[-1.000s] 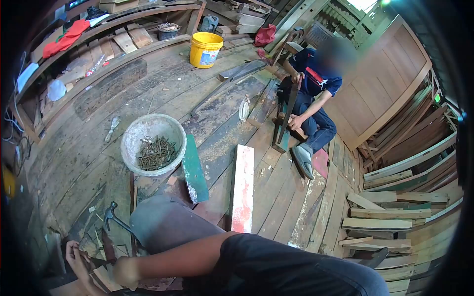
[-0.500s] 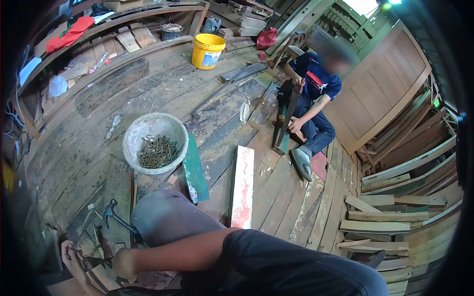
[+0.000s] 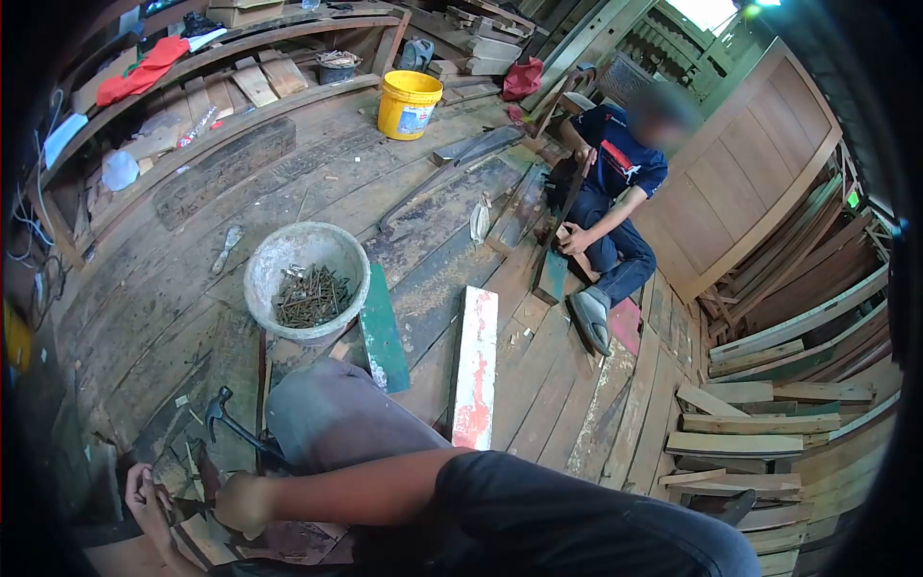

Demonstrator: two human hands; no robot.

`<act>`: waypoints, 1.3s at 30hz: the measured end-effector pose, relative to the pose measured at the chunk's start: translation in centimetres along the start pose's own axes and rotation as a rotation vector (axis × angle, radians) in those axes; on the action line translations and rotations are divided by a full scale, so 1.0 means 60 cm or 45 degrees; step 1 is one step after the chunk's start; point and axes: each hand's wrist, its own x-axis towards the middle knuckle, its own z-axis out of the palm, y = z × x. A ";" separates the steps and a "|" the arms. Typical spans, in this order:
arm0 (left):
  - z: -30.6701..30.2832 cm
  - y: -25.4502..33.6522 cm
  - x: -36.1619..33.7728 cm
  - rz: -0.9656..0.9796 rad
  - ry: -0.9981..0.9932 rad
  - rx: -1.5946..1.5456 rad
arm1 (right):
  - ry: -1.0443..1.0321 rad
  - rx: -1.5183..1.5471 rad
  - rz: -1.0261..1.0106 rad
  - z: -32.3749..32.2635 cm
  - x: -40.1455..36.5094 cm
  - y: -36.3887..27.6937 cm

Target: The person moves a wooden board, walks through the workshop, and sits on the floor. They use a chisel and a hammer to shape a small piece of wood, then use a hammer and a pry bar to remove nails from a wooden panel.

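At the lower left edge is my left hand [image 3: 149,498], its fingers curled inward. Whatever it may hold is too dark and small to make out. Beside it lie short wood pieces [image 3: 204,539], close to my bare foot [image 3: 242,505]. A claw hammer [image 3: 236,423] rests on the floor just above, its handle running under my leg. Beyond the hammer stands a round whitish tub [image 3: 264,269] with many rusty nails [image 3: 315,296] inside. My right hand is out of view.
A green board [image 3: 385,332] and a white-and-red plank [image 3: 475,365] lie on the floor. Another person [image 3: 615,173] sits sawing or holding a handsaw [image 3: 569,207] against wood. A yellow bucket [image 3: 409,104] stands farther back; stacked timber [image 3: 755,423] lines the right side.
The whole view has shifted slightly right and down. My left hand has moved little, with its fingers still curled. The other person's saw has moved along the wood.
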 end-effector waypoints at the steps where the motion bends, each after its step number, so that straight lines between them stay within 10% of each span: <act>1: -0.001 0.002 -0.003 0.008 -0.057 0.034 | 0.002 0.000 -0.002 0.009 0.012 0.000; 10: 0.032 0.041 -0.017 -0.049 -0.020 -0.030 | 0.638 0.154 -0.131 0.030 0.053 -0.013; 39: 0.014 0.029 -0.023 -0.034 0.009 -0.101 | 0.886 0.377 -0.462 0.019 0.008 -0.080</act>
